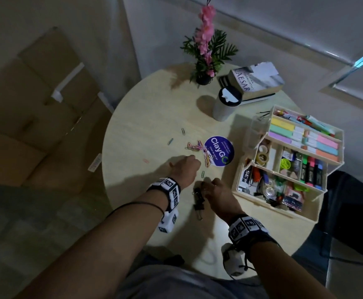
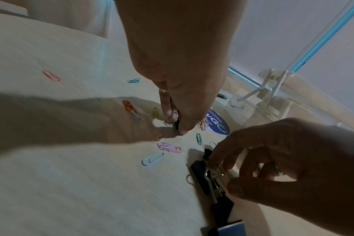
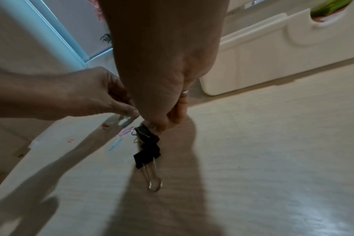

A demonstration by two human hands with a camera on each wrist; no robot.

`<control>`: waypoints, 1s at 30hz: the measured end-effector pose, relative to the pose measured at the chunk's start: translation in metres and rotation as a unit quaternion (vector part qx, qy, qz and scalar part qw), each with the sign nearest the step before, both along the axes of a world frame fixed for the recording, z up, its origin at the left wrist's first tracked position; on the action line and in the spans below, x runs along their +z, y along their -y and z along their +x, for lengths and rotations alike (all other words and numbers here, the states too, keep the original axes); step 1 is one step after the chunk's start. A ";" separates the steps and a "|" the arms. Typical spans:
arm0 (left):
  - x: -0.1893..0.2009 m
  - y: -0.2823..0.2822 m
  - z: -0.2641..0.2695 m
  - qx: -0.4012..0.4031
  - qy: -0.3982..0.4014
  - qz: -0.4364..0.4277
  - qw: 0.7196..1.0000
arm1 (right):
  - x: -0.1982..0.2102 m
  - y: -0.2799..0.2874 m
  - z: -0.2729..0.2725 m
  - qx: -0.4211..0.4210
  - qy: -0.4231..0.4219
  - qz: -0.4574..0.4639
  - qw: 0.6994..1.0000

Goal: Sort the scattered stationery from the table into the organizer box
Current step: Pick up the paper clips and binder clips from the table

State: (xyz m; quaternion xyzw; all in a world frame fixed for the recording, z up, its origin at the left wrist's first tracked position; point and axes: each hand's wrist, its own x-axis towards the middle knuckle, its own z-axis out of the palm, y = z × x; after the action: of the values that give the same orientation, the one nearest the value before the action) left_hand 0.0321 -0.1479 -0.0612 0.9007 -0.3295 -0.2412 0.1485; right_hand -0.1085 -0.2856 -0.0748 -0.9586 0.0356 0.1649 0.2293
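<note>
On the round table [image 1: 146,126] lie a bunch of black binder clips [image 1: 198,198] [image 2: 202,174] [image 3: 150,148]. My right hand [image 1: 206,187] [image 2: 224,174] [image 3: 164,125] pinches the wire handle at its far end. Just left of it, my left hand [image 1: 189,165] [image 2: 176,127] pinches a small dark clip with a wire loop against the table. Coloured paper clips [image 1: 197,147] [image 2: 170,147] lie scattered around both hands. The cream organizer box [image 1: 295,214] [image 3: 253,63] stands open to the right, its tiers holding markers, tape and notes.
A round blue sticker [image 1: 219,151] lies by the paper-clip pile. At the back of the table stand a tumbler [image 1: 225,104], stacked books [image 1: 256,83] and a potted pink flower [image 1: 206,50]. Cardboard boxes [image 1: 36,104] sit on the floor to the left.
</note>
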 end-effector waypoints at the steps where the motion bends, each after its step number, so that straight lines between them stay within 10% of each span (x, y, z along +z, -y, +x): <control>1: 0.000 -0.002 0.001 0.007 -0.006 -0.023 1.000 | 0.000 -0.001 -0.001 0.000 0.006 -0.007 1.000; 8: -0.001 -0.035 0.000 0.141 -0.104 -0.203 0.964 | -0.003 -0.002 0.001 -0.050 0.031 -0.004 0.998; 16: -0.005 -0.059 -0.030 0.040 -0.166 -0.149 0.974 | -0.001 -0.008 0.008 -0.019 -0.013 -0.028 0.999; 30: -0.002 -0.039 -0.054 -0.075 0.001 -0.069 0.995 | 0.000 0.000 0.002 -0.015 -0.017 -0.030 0.999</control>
State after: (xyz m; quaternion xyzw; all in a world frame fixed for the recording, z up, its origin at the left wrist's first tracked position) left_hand -0.0219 -0.1092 -0.0628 0.8613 -0.4123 -0.2272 0.1910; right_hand -0.1067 -0.2852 -0.0749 -0.9615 0.0587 0.1761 0.2027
